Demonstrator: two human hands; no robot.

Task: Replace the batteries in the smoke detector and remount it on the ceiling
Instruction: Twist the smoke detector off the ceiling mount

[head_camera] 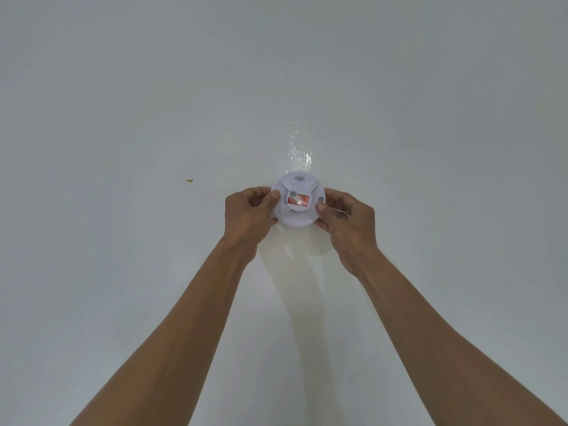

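Both arms are reaching up to the white ceiling (123, 87), where the round smoke detector (297, 199) is sitting against it. The left hand (249, 215) and right hand (345, 221) are each pinching its rim, thumbs on its face. Crinkled clear tape (300, 147) is sticking just above. The label print is unreadable.
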